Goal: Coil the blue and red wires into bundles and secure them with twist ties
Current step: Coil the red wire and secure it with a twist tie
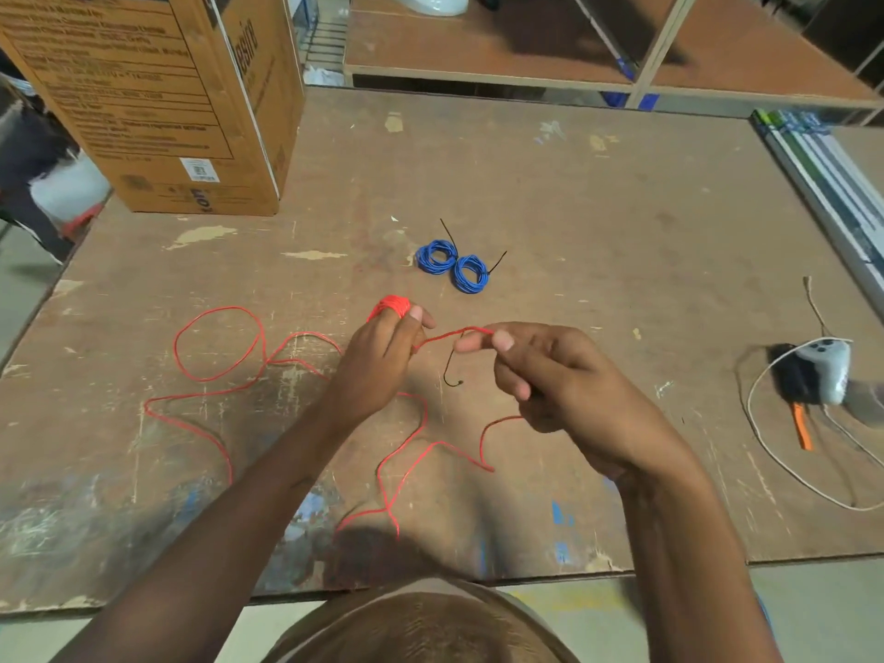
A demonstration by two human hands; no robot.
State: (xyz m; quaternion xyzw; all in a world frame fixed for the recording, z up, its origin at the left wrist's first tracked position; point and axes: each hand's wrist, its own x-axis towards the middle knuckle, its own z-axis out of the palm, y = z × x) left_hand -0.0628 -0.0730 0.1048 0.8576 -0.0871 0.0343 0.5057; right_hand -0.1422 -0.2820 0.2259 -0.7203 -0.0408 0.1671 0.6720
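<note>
Red wire (pixel 217 342) sprawls in loose loops over the worn table (pixel 622 232). Part of it is wound into a small red coil (pixel 393 306) around the fingers of my left hand (pixel 378 361), thumb pressed against it. A taut stretch of red wire runs from there to my right hand (pixel 540 370), which pinches it between thumb and forefinger. A black twist tie (pixel 450 370) hangs curved below that pinch. Two blue wire bundles (pixel 452 265) lie side by side beyond my hands, each with a black tie sticking out.
A large cardboard box (pixel 158 98) stands at the table's far left. At the right lie a grey handheld device (pixel 827 370), an orange-handled tool (pixel 801 425) and a white cord (pixel 784 464). Shelving (pixel 502 64) runs behind the table.
</note>
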